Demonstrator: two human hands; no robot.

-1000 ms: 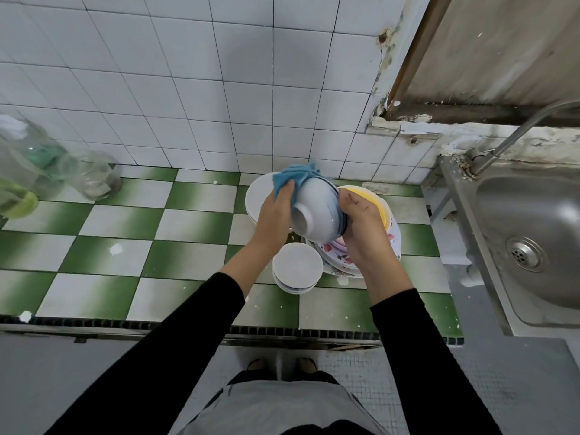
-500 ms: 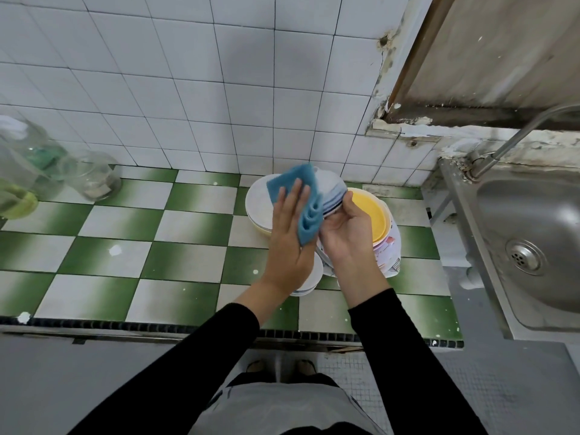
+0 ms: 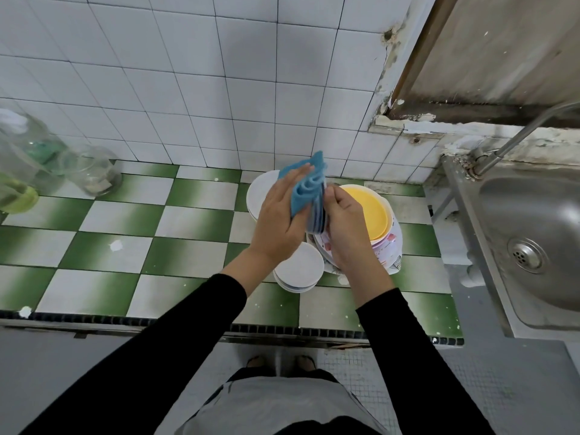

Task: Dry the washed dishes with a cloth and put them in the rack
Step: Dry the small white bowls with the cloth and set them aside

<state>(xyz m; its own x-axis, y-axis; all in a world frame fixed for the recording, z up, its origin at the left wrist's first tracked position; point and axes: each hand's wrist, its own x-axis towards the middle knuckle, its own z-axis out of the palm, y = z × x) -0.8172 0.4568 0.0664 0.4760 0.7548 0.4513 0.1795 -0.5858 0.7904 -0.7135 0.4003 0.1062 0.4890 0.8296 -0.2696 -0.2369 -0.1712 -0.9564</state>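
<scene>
Midair, dead centre: dish (image 3: 316, 215) held edge-on, gripped at its 3 o'clock side by curled fingers of right hand (image 3: 345, 227). Pressed against its 9 o'clock face under straight, closed-up fingers of left hand (image 3: 279, 221): blue cloth (image 3: 303, 189). Beyond at 1 o'clock, yellow bowl (image 3: 367, 211); at 11 o'clock, white plate (image 3: 259, 196); at 6 o'clock, small white bowls (image 3: 299, 268) on checkered counter (image 3: 110, 246).

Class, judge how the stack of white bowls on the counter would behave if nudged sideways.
The stack of white bowls probably slides easily, since the tiled counter looks glossy. Nested and low, it likely won't tip. It looks ceramic, so probably heavy and breakable.
</scene>
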